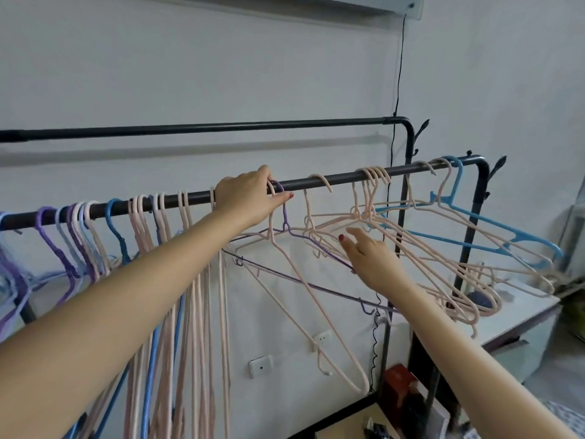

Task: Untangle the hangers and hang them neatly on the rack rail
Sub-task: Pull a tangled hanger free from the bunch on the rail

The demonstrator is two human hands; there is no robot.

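A dark rack rail [342,177] runs across the view. Several pink, purple and blue hangers [139,217] hang in a row on its left part. My left hand [250,198] rests on the rail, its fingers closed around the hooks of a pink hanger [300,280] and a purple hanger [286,217]. To the right, a tangle of pink hangers [411,245] and a blue hanger [493,223] hangs tilted from the rail. My right hand [373,258] is open below the rail, fingers spread among the shoulders of the tangled pink hangers.
A second, higher rail [221,125] runs behind, close to the white wall. A black cable [399,58] drops down the wall. A white cabinet [519,318] stands at the right, and boxes [402,384] sit on the rack's base.
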